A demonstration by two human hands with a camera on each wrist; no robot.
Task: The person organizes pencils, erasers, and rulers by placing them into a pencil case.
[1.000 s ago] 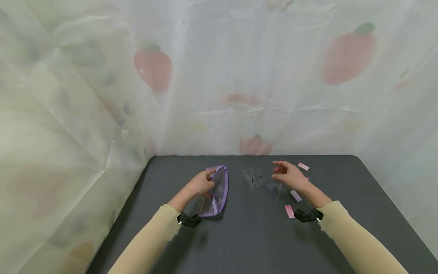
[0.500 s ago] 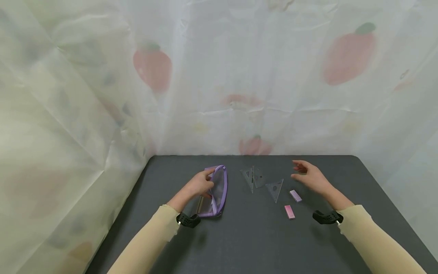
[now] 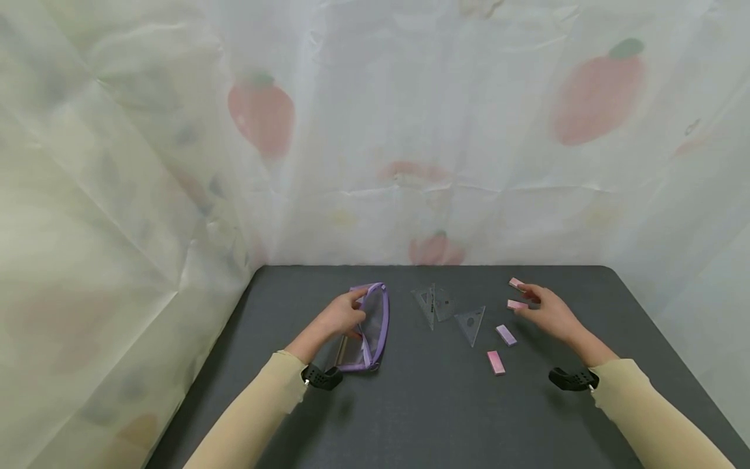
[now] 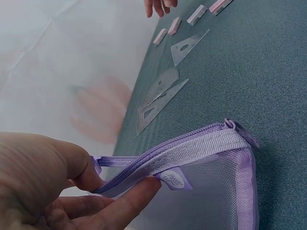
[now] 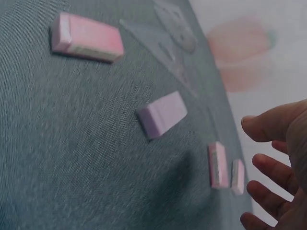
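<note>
My left hand (image 3: 350, 311) pinches the zipper edge of a purple mesh pencil pouch (image 3: 375, 322) that lies on the dark table (image 3: 422, 404). In the left wrist view the thumb and a finger (image 4: 144, 189) clamp the pouch (image 4: 211, 167) by its open top. My right hand (image 3: 527, 301) hovers open, its fingertips just beside two pink erasers (image 3: 517, 304) (image 3: 516, 283) at the back right. The right wrist view shows a small gap between the hand (image 5: 252, 158) and those erasers (image 5: 218, 164) (image 5: 237, 176).
A lilac eraser (image 3: 506, 335) and another pink eraser (image 3: 495, 362) lie in front of the right hand. Clear set squares (image 3: 433, 303) (image 3: 471, 322) lie between pouch and erasers. A fruit-printed sheet (image 3: 410, 130) closes in the back and left sides.
My right hand has moved rightward, from over the set squares to the two pink erasers at the back right. The left hand and pouch have not moved.
</note>
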